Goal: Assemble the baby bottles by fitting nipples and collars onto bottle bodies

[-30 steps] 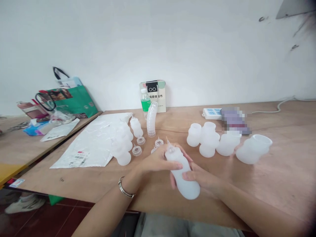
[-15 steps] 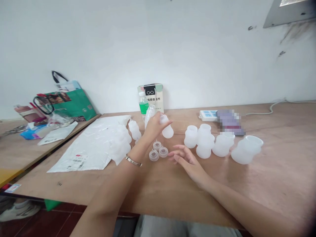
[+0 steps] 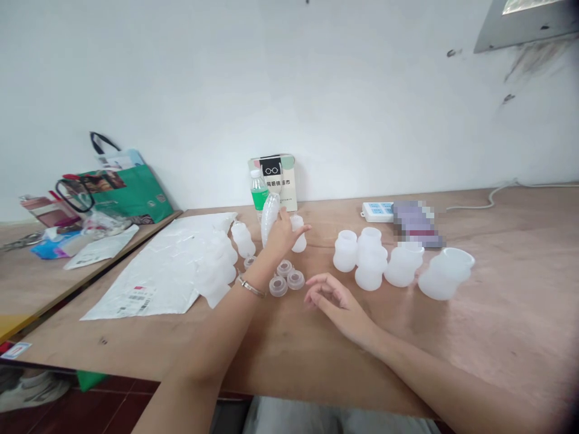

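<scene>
My left hand point(image 3: 284, 232) reaches to the far middle of the table. Its thumb and fingers are spread, the thumb crossing in front of a translucent white squeeze bottle point(image 3: 299, 241) that the hand partly hides. My right hand point(image 3: 335, 301) hovers over the near table, fingers loosely curled and holding nothing. Just left of it sit several clear ring-shaped caps with pointed tips point(image 3: 295, 279). Several open, waisted white bottles point(image 3: 371, 268) stand to its right. Left of my left forearm are a capped bottle point(image 3: 244, 240) and a cluster of similar white bottles point(image 3: 216, 265).
A clear plastic-looking roll point(image 3: 270, 220), a green-labelled water bottle point(image 3: 259, 196) and a paper bag point(image 3: 287, 187) are by the wall. A white mailing bag point(image 3: 158, 265) lies left. A power strip point(image 3: 377, 211) and a blurred purple object point(image 3: 416, 223) lie back right.
The bottle my left hand held at a tilt now looks upright, and the hand's grip has loosened around it. My right fingers have curled in slightly. The view has shifted a little.
</scene>
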Demonstrator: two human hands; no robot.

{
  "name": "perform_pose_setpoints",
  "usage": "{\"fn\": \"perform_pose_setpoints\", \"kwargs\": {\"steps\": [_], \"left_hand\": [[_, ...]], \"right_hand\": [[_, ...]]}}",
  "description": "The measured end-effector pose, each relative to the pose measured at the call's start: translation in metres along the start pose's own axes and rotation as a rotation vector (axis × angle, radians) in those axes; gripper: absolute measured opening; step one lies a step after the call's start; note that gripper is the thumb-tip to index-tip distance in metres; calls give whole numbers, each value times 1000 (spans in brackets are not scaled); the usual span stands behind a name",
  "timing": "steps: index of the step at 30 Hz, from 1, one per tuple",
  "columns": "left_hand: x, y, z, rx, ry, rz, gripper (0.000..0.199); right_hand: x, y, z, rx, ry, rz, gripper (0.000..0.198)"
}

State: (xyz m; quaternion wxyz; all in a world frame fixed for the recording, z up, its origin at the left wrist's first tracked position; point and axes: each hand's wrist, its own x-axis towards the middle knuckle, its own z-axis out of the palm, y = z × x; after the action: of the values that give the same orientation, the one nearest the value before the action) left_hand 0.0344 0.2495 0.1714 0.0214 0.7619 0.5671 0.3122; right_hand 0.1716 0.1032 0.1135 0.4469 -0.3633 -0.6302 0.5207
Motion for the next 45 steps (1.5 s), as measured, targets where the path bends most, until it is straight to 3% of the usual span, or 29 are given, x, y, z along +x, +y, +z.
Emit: {"fn": "perform_pose_setpoints", "kwargs": {"steps": [5,8,12,15,17,20,24,27,29,32,36,41,45], "left_hand": [[-42,29,-62,37,64,101,46],[-72,25,-85,46,-198,77,39],[-96,-5,-73,199,-532,57,41],[-100,-22,-54,247,-629,66,41],[-101,-24,-51,251,-624,59,35],[-101,-15,-66,272,-577,60,35],[-85,15,-90,147,-295,130,31],[-54,41,-77,-138,-163,333,28],[-32,55,-55,-307,-193,417,28],[-9,69,-18,-349,-277,455,29],[-7,74,11,-347,-407,433,32],[-21,67,19,-402,-310,414,33],[-28,48,5,-459,-270,346,31]], "right_hand": [[-3,0,-1,-77,18,-92,20],[-4,-1,-5,-156,80,-188,18],[-3,0,-8,-282,190,-249,14],[0,2,-9,-345,218,-273,12],[1,4,-9,-368,213,-312,10],[1,8,-9,-371,228,-365,8],[-3,10,-9,-306,253,-503,12],[-7,9,-9,-294,219,-645,16],[-8,8,-9,-318,202,-684,17],[-8,7,-9,-351,206,-673,17],[-7,7,-10,-371,189,-656,15],[-6,4,-9,-386,152,-670,14],[-7,3,-7,-383,179,-611,13]]}}
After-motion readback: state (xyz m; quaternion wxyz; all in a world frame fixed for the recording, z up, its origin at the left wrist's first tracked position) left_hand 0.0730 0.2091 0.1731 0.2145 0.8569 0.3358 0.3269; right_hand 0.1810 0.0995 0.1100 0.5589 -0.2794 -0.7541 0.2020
